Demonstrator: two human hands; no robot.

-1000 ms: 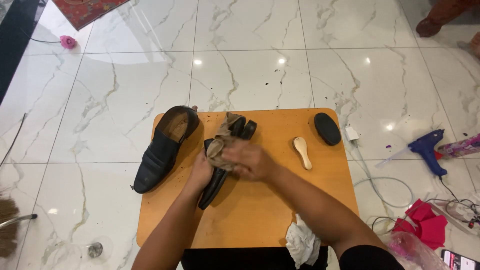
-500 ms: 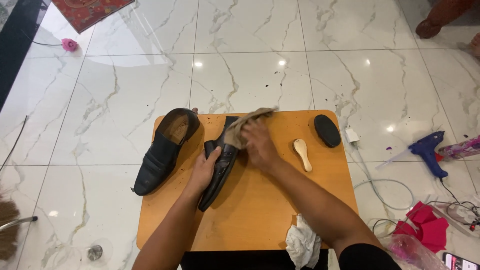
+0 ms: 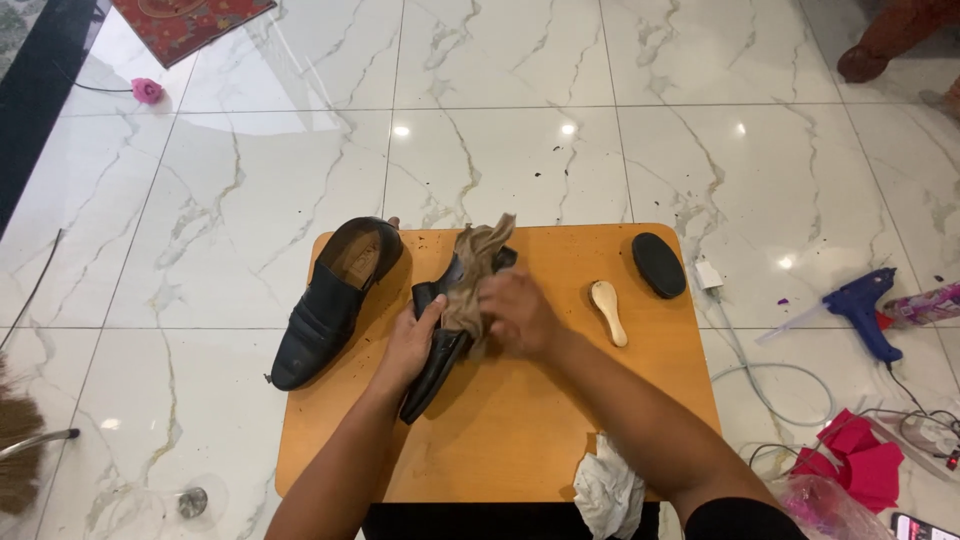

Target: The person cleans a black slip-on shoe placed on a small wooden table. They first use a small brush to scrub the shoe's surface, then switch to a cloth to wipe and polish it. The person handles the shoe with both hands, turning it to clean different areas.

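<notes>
On a low orange wooden table [image 3: 520,430] lie two black leather shoes. My left hand [image 3: 410,345] grips the side of the nearer shoe [image 3: 432,365], which lies on its side in the middle of the table. My right hand [image 3: 515,315] presses a crumpled tan cloth [image 3: 475,270] against that shoe's upper. The other black shoe [image 3: 330,300] rests upright at the table's left edge, untouched.
A small wooden-backed brush [image 3: 608,310] and a black oval brush [image 3: 659,264] lie on the table's right side. A white rag [image 3: 607,490] hangs at the front edge. On the marble floor to the right are a blue glue gun [image 3: 862,305], white cables and red fabric scraps [image 3: 858,458].
My right hand has rubbed the tan cloth along the shoe, out toward its far end and back to the middle. My left hand kept its hold on the shoe.
</notes>
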